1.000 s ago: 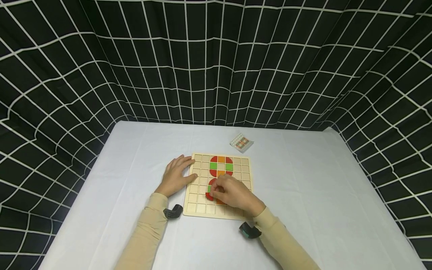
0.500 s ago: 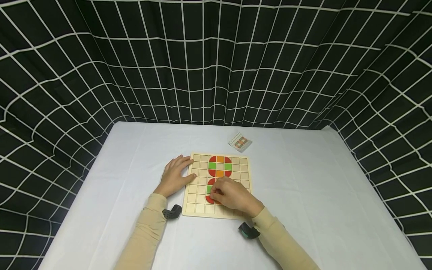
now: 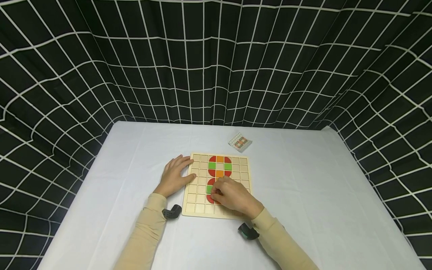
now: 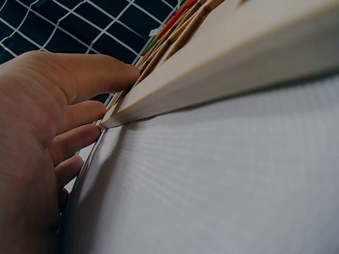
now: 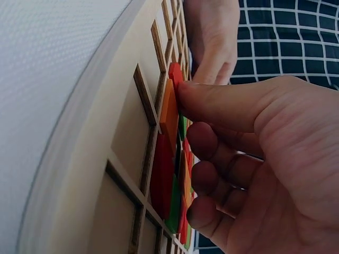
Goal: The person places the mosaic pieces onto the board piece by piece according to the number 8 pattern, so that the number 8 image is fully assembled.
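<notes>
My right hand [image 3: 234, 192] is over the lower middle of a wooden grid board [image 3: 200, 208]. Its thumb and fingers pinch a red quarter-round tile [image 3: 210, 199], which sits in a cell at the lower left of the front ring of tiles. In the right wrist view, the thumb tip presses against that red tile [image 5: 175, 71], beside an orange square tile [image 5: 169, 114]. Most of the front ring is hidden beneath this hand. With fingers spread, my left hand [image 3: 173, 178] rests at the board's left edge, its thumb over the rim.
Behind the right hand, a full ring of red, orange and green tiles [image 3: 228, 166] lies in the board. A small printed card [image 3: 240, 143] with a grid pattern is past the far edge. White cloth [image 3: 303, 187] covers the table, and a black gridded curtain [image 3: 216, 75] surrounds it.
The red tile has gone from tilted at its cell to lying flat in line with the others, as the right fingers shifted slightly. My left hand has stayed on the board's edge.
</notes>
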`<move>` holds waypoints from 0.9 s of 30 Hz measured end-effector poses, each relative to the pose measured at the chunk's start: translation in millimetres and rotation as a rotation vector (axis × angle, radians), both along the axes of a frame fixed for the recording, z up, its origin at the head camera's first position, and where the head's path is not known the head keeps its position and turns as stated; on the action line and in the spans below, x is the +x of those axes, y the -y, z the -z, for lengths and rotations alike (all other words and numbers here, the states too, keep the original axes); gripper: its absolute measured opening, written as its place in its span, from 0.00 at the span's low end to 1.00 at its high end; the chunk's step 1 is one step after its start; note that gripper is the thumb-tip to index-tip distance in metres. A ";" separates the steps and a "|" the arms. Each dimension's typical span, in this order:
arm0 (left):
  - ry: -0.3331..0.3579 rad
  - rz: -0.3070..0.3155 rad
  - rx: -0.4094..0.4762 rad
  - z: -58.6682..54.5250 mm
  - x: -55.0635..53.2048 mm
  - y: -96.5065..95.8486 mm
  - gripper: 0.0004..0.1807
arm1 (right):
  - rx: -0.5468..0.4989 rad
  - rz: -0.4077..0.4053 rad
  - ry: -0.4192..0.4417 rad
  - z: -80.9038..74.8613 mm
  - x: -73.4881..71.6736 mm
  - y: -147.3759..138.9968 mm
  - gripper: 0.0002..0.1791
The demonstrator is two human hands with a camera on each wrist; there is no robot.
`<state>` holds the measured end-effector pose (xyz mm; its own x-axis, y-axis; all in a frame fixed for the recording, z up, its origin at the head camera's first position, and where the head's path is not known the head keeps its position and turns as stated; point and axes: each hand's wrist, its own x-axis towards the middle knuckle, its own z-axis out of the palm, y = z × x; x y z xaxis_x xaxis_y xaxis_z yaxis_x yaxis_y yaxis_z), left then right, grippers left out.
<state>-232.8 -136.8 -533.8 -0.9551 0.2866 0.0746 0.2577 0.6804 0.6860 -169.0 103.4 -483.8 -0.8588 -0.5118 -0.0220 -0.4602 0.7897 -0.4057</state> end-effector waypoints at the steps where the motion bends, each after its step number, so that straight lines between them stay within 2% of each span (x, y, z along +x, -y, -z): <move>1: -0.002 0.000 -0.001 0.1 0.2 0.3 0.35 | 0.004 0.001 -0.001 -0.4 0.3 0.3 0.05; 5: -0.002 -0.002 -0.007 1.5 0.4 2.1 0.35 | -0.001 -0.027 -0.017 -0.9 1.0 1.6 0.01; 9: -0.005 -0.009 -0.013 2.6 0.4 3.5 0.35 | -0.027 -0.100 -0.027 -0.7 1.8 3.5 0.08; 12: -0.012 -0.012 -0.014 2.4 1.1 4.7 0.35 | -0.035 -0.123 -0.018 -0.2 3.0 5.6 0.07; 21: -0.008 -0.020 -0.001 4.5 0.6 2.8 0.35 | -0.011 -0.097 -0.024 -5.4 3.2 0.6 0.04; 24: -0.014 -0.014 0.009 6.5 -3.1 0.7 0.34 | -0.044 -0.088 -0.004 -7.1 -1.7 -5.2 0.04; 27: 0.009 -0.010 0.037 11.1 -5.7 0.0 0.33 | -0.125 -0.045 0.055 -7.8 -7.2 -11.9 0.04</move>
<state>-238.4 -136.8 -544.9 -0.9587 0.2740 0.0762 0.2444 0.6568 0.7133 -176.1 115.3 -475.9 -0.8341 -0.5516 -0.0022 -0.4683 0.7103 -0.5255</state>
